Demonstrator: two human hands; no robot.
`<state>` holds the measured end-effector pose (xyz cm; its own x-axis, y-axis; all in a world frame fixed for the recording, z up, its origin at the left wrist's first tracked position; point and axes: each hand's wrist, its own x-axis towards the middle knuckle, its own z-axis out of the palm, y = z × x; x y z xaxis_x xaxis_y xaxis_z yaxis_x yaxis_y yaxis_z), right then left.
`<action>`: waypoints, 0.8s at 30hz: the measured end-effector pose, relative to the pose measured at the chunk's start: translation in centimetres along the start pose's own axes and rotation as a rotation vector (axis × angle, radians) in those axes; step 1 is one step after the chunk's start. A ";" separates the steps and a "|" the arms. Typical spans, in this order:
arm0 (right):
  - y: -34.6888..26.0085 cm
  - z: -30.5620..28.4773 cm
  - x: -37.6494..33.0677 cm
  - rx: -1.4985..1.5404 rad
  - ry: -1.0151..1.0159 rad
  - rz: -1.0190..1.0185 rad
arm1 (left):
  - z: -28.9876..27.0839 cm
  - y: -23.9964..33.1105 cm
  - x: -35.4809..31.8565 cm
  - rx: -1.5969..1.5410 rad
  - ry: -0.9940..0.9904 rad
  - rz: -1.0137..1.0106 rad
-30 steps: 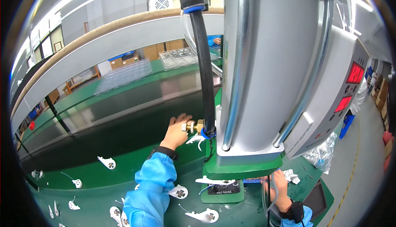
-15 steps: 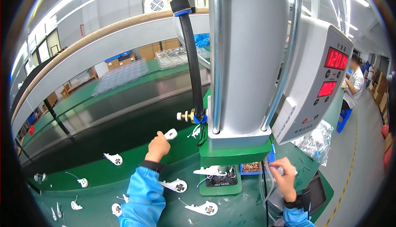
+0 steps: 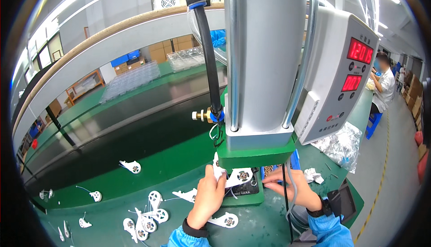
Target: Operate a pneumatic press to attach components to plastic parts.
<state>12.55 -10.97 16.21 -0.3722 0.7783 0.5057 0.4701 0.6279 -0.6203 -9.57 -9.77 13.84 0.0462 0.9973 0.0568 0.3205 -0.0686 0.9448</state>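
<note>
My left hand [image 3: 207, 197] grips a white plastic piece [image 3: 217, 168], upright by the left edge of the green press head [image 3: 256, 158]. Beside those fingers, a white teardrop-shaped housing [image 3: 241, 176] with a round dark centre lies over the black fixture [image 3: 246, 188] beneath the press. My right hand [image 3: 297, 192] reaches in from the right, fingertips drawn together at the fixture's right side; whatever they pinch is too small to make out. Behind them, a blue bin [image 3: 294, 161] of small brass-coloured parts is partly hidden. Another white housing [image 3: 226, 220] lies in front of the press base.
Several white housings [image 3: 148, 222] are scattered left on the green table. A grey hose [image 3: 292, 188] and black cable hang by my right wrist. Crumpled white material [image 3: 313, 175] and a clear plastic bag [image 3: 343, 144] lie to the right. A seated person [image 3: 384, 83] works farther off.
My left hand has come right and nearer, to the press, with a white piece in it. My right hand has moved left to the fixture. The housing on the fixture now shows its round face.
</note>
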 end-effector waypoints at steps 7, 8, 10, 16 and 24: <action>1.3 3.0 3.5 0.028 -0.141 -0.014 | -0.2 -1.3 0.1 0.086 0.167 0.224; 1.1 3.0 3.8 0.091 -0.187 0.036 | -0.2 -1.3 0.1 0.067 0.155 0.225; 1.1 3.0 3.9 0.101 -0.243 0.117 | 0.0 -1.5 0.2 0.042 0.146 0.223; 2.4 2.9 3.5 -0.082 -0.295 0.047 | -0.3 -1.4 0.5 0.020 0.126 0.151; 3.9 1.2 -3.2 -0.194 0.787 -0.092 | -2.0 -1.0 -0.1 -0.170 -0.037 0.102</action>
<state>14.63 -10.98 11.47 0.2214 0.4451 0.8677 0.6225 0.6204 -0.4771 -11.77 -9.73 13.52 0.1063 0.9835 0.1460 0.1477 -0.1609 0.9759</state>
